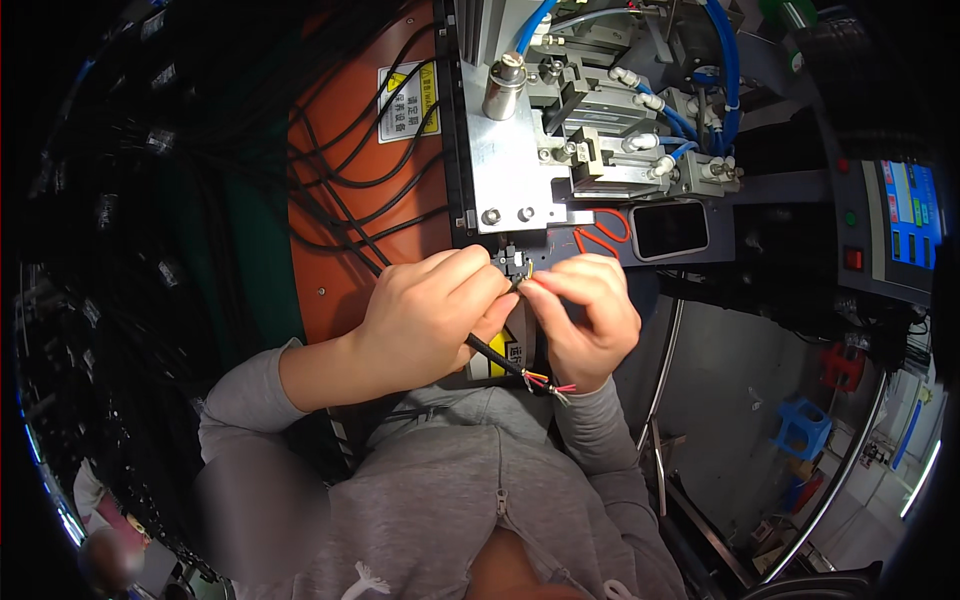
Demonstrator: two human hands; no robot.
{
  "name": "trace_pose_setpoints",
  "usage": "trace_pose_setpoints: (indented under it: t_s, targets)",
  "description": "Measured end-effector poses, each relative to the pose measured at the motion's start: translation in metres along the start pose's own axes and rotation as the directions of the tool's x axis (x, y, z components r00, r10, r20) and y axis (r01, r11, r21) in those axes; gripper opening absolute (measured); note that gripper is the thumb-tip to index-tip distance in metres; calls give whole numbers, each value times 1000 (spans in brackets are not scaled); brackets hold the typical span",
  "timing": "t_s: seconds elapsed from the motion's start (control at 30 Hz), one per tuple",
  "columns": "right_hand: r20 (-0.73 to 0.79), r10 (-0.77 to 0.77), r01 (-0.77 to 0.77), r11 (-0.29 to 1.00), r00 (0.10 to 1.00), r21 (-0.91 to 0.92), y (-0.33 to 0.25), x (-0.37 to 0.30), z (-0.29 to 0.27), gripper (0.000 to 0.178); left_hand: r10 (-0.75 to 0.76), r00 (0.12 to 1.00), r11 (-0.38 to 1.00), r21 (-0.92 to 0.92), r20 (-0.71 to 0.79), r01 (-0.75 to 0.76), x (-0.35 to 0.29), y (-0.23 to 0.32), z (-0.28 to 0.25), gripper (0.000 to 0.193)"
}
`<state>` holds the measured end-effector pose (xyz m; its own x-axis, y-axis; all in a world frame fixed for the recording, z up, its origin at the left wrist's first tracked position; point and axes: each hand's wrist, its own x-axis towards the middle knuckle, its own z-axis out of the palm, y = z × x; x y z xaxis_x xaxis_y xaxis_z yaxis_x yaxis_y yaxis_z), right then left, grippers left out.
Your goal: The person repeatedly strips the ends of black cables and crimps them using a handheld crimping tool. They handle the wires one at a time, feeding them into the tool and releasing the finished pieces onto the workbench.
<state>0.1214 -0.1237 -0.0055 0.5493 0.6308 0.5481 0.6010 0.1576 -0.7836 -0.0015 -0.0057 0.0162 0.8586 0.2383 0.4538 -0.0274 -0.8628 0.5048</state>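
My left hand [437, 302] is closed, its thumb and forefinger pinching a black cable near the small black fixture [512, 258]. From under that hand a black-sheathed cable [490, 352] runs down to the right, and its bare end splits into thin red, yellow and white wires [548, 384]. Beside it, my right hand [592, 318] pinches thin wires at the fixture's near side; a short yellow wire [530, 269] shows just above the fingertips. The two hands' fingertips almost meet, and they hide most of what lies between them.
Ahead stands a metal machine with a silver plate [505, 160], cylinders and blue air tubes [733, 60]. Red loop handles [604, 233] and a phone [670, 230] lie behind my right hand. Black cables [350, 180] cross the orange surface [330, 290]. A control screen [908, 225] is at right.
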Motion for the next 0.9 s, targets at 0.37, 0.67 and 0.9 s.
trace_pose_setpoints:
  t_s: [0.37,0.67,0.9]
  targets:
    - [438,360,-458,877,824,142,11,10,-27,9,103,993,989,105,51,-108,-6,-10,10,18]
    - [189,191,-151,966,963,-210,21,2,-2,5,122,988,927,347,91,-146,-5,-4,15,32]
    - [140,119,-90,976,983,-199,27,-5,6,7,47,996,918,389,72,-72,-5,2,18,28]
